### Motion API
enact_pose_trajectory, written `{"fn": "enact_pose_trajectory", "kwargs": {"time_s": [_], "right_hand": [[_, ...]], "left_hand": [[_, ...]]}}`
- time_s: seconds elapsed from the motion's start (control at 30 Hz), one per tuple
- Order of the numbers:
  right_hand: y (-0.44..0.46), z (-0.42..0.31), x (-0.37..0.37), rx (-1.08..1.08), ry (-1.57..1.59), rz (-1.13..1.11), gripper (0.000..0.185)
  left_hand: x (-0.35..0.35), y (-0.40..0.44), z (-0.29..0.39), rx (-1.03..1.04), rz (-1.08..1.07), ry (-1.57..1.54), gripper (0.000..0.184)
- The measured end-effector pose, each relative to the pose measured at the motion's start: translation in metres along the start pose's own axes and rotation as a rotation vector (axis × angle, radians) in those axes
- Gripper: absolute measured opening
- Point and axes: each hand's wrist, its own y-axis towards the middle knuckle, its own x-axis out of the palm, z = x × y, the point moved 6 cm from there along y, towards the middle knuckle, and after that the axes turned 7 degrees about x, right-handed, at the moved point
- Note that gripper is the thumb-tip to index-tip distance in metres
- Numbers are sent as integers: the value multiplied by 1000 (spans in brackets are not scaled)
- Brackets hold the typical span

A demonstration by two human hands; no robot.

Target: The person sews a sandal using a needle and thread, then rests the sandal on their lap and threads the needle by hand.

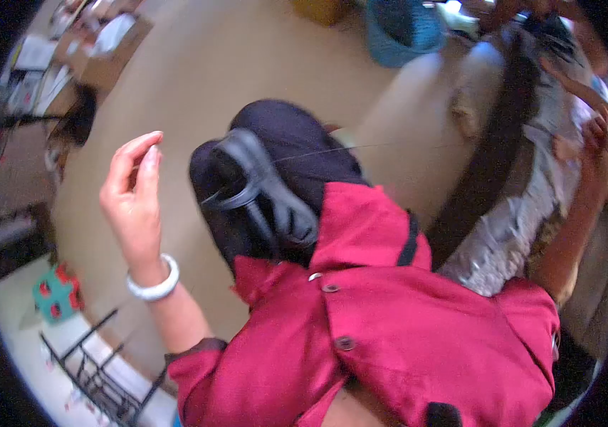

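A grey strappy piece of footwear, sandal-like in shape, lies on my dark-trousered lap. From it a thin dark thread stretches right, towards my right hand, and fades from sight before reaching it. My left hand, with a white bangle at its wrist, is raised left of the lap, thumb and index finger pinched together. What they pinch, if anything, is too small to make out. Far out at the right, my right hand is blurred, its fingers curled, apparently on the thread.
Another person's arm reaches in near my right hand. Crumpled grey sheeting covers a surface at my right. A blue basket stands on the floor ahead. Cartons, a black metal rack and a green-and-red object are at left.
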Motion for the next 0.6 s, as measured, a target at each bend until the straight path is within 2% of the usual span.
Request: {"fn": "enact_pose_trajectory", "kwargs": {"time_s": [0.07,0.1,0.13,0.17,0.23,0.3,0.33,0.43,0.53,0.6], "right_hand": [[-19,-21,127,-66,49,270,42],[-20,-31,142,-131,72,141,41],[-26,-46,157,-186,-59,183,41],[-31,-63,165,-291,-302,230,42],[-42,-92,183,-482,-754,315,45],[-55,-113,201,-686,-1173,398,50],[-50,-118,178,-644,-1035,303,49],[-17,-159,97,-471,-1174,253,44],[-24,-160,127,-367,-517,262,18],[-30,-150,146,-262,-78,255,20]], "left_hand": [[37,10,45,-21,-173,-231,16],[57,11,66,-18,-285,-295,16],[75,12,77,134,-414,-203,20],[90,12,85,203,-530,-91,21],[112,8,93,430,-580,231,23],[126,0,86,412,-563,418,28],[133,-5,80,399,-577,436,31],[154,-25,68,421,-581,332,43],[168,-46,58,384,-713,373,47],[166,-53,52,367,-737,399,40]]}}
